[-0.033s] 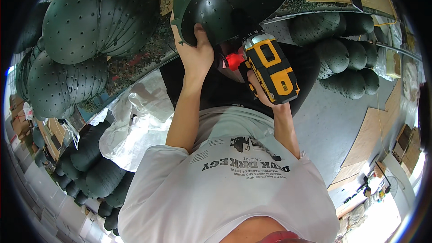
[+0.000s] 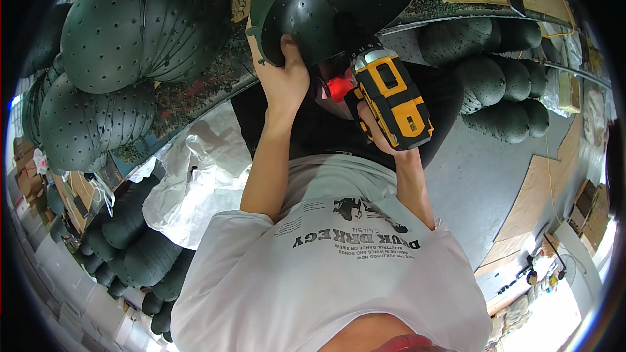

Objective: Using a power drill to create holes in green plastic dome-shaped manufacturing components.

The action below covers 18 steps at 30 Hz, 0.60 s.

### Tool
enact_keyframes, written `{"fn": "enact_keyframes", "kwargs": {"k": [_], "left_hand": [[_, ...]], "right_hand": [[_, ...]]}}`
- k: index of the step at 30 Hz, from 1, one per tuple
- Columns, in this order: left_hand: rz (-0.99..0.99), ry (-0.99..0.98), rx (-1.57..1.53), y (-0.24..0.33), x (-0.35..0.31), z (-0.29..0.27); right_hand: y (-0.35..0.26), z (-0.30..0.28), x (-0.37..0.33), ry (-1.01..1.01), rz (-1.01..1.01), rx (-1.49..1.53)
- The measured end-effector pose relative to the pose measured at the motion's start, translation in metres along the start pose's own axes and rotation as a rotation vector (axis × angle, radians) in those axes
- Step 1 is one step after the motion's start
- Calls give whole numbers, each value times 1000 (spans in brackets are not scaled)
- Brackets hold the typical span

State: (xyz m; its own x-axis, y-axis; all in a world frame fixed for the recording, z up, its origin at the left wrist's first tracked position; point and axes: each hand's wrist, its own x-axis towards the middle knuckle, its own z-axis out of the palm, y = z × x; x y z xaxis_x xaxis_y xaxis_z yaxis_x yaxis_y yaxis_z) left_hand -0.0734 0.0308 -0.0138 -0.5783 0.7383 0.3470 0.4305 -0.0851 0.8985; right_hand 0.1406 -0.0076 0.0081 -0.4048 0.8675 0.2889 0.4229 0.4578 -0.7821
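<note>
My left hand (image 2: 285,81) grips the rim of a dark green, bowl-shaped plastic shell (image 2: 316,13) dotted with small holes, its thumb on the inner face. The shell is tilted at the table's near edge, top centre. In my right hand (image 2: 377,124) is a yellow and black cordless drill (image 2: 395,99), its silver collar pointing up against the shell's lower right side. The drill's tip is lost in the dark there, so I cannot tell whether it touches the shell. My right fingers wrap the handle, partly hidden behind the drill body. A red glow shows beside it.
Stacked green shells (image 2: 147,26) crowd the table's left side. More stacks lie at lower left (image 2: 147,257) and on the right (image 2: 499,81). White plastic sheeting (image 2: 199,169) hangs by my left arm. Cardboard (image 2: 525,205) lies on the grey floor (image 2: 473,176) at right.
</note>
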Motion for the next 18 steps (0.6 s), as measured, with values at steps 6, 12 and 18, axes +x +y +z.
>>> {"fn": "enact_keyframes", "kwargs": {"k": [6,12,18], "left_hand": [[-10,3,13,-1,-2,1],[-29,-5,-49,5,2,1],[-119,-20,-195,20,5,-4]], "right_hand": [[3,2,7,13,32,188],[5,7,1,87,148,270],[3,10,18,82,-85,40]]}}
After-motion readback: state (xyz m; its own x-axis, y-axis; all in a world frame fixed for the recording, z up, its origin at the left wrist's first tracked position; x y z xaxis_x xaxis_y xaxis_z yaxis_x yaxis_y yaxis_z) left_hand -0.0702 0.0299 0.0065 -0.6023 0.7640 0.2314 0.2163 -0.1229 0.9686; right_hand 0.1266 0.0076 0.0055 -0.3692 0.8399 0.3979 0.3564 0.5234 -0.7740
